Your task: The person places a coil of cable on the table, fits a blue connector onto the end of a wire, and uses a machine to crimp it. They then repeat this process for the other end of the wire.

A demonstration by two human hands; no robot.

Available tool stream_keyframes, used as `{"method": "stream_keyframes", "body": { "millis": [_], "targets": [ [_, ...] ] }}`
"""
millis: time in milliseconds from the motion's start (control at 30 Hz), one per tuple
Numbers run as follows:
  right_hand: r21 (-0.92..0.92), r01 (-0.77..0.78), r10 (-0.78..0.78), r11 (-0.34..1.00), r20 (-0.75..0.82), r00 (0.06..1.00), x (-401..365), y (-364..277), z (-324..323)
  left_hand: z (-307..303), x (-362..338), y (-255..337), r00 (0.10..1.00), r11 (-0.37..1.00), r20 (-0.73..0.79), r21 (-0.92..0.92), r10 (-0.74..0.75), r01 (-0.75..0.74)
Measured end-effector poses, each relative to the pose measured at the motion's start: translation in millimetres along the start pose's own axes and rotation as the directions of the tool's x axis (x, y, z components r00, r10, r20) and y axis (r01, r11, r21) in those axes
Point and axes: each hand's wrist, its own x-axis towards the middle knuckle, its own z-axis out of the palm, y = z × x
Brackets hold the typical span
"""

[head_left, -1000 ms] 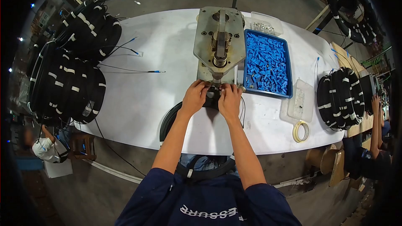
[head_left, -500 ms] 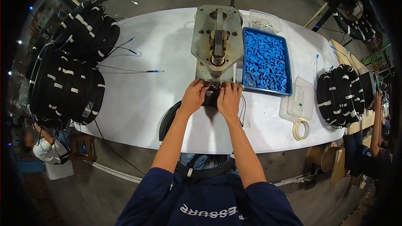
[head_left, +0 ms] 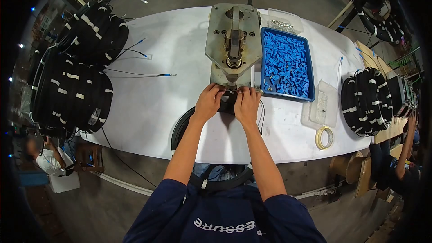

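Observation:
A metal press [head_left: 234, 40] stands at the back middle of the white table. Both of my hands are at its foot, just under the press tip. My left hand [head_left: 209, 102] is closed, fingertips pinched on the left of the tip. My right hand [head_left: 246, 103] is closed in the same way on the right. What they pinch is too small and hidden to name. A black cable coil [head_left: 182, 128] lies below my hands and reaches over the table edge toward my lap. A thin black cable runs down beside my right hand.
A blue tray [head_left: 310, 76] of small blue parts stands right of the press. Clear boxes and a tape roll [head_left: 324, 138] lie farther right. Large black coils [head_left: 76, 94] stand at the left, another [head_left: 366, 101] at the right. Co-workers are at both far sides.
My hands hold nearly the same place under the press. The co-workers at the far left and far right have shifted their arms slightly.

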Motion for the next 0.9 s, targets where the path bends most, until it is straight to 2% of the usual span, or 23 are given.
{"method": "stream_keyframes", "body": {
  "millis": [900],
  "targets": [
    [0.028,0.007,-0.006,1.000,-0.028,1.000,-0.1,3.2,2.2,0.4,0.3,0.2,1.000,1.000,0.007,0.021,-0.002,0.002]
  ]
}}
